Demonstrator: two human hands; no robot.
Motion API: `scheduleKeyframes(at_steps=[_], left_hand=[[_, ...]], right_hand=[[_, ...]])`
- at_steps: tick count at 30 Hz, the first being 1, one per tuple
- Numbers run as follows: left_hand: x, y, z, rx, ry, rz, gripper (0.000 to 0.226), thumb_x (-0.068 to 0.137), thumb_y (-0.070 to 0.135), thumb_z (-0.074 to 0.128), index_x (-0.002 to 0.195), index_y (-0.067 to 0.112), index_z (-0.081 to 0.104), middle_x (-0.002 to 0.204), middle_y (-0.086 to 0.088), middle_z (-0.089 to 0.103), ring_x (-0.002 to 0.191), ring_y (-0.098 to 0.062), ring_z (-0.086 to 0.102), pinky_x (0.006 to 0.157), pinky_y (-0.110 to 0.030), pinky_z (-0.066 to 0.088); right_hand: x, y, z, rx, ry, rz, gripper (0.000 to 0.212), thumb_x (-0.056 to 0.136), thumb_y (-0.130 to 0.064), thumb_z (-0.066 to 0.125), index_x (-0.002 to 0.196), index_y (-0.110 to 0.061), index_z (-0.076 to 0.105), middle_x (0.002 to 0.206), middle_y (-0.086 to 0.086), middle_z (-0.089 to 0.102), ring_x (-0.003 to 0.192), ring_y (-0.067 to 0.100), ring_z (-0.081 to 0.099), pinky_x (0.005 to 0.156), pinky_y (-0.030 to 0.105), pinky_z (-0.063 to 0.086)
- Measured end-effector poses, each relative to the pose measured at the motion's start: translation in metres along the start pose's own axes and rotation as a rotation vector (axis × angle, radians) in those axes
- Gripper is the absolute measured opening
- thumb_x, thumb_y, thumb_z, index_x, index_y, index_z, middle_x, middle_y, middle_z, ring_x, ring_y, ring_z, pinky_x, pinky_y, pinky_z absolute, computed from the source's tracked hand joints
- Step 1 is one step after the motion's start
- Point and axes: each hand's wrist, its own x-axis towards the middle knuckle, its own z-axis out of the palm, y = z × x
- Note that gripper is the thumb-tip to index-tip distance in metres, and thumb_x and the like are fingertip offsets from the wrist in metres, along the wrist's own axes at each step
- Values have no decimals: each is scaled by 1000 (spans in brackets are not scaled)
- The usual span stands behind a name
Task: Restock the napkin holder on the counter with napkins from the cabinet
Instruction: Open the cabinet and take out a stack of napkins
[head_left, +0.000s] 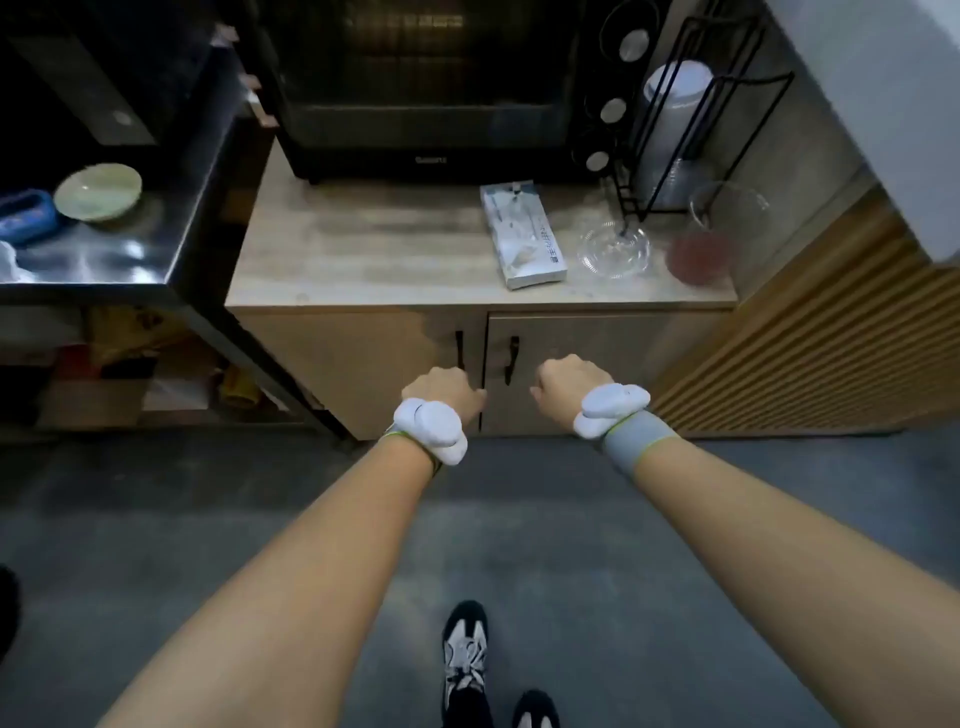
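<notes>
Now both hands (444, 391) (569, 387) curled at cabinet door handles (459, 349) (511, 358); grip unclear.

Both arms outstretched, left hand (445, 391) and right hand (567, 383) curled

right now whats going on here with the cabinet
A person stands facing a low wooden cabinet under the counter. Both doors look shut. The left hand and right hand reach with curled fingers toward the two black handles at the centre seam; whether either grips one cannot be told. A white packet lies on the counter before the oven.
</notes>
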Motion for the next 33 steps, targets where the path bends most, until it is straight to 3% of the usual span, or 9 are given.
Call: scheduleKeyframes(at_steps=[7,10,17,22,25,30,33], left_hand=[[84,8,-1,-120,26,-76,42,99,35,40,108,3,66,116,-15,66,103,-33,63,71,-30,39],[109,4,0,-194,4,-86,40,99,30,41,98,1,68,110,-19,68,91,-35,64,68,-30,41],[118,5,12,-161,38,-109,28,97,16,43,105,1,65,116,-19,66,104,-36,63,72,-31,40],[110,7,16,-118,106,-127,33,99,21,37,107,5,65,118,-16,66,108,-35,62,75,-31,40],[102,6,22,-92,132,-116,36,99,23,35,99,5,67,111,-16,68,102,-36,64,71,-30,37],[92,-10,38,-12,172,-60,41,99,28,35,98,4,67,107,-17,70,100,-37,64,70,-32,38],[82,-19,51,44,174,-35,42,101,33,35,101,5,67,108,-16,70,101,-36,65,75,-35,45]], right_hand=[[61,0,19,-16,-43,46,32,99,-24,41,115,-8,65,119,16,61,105,37,62,73,31,40],[77,4,23,-20,-71,70,33,100,-24,40,116,-9,64,121,16,61,107,38,61,74,32,40],[84,8,21,-25,-98,41,34,101,-28,38,116,-8,61,119,19,61,106,40,60,72,33,39],[76,1,0,25,145,-90,31,103,-31,33,112,-9,53,104,14,68,93,38,62,67,34,38],[68,-5,-8,146,267,-194,29,104,-28,31,110,-8,51,108,9,61,91,35,58,72,38,43],[69,-17,-6,195,299,-280,34,104,-30,33,125,-10,49,123,7,51,107,28,54,75,41,49],[70,-27,0,159,193,-316,40,104,-32,31,133,-11,47,132,8,48,120,27,50,86,41,49]])
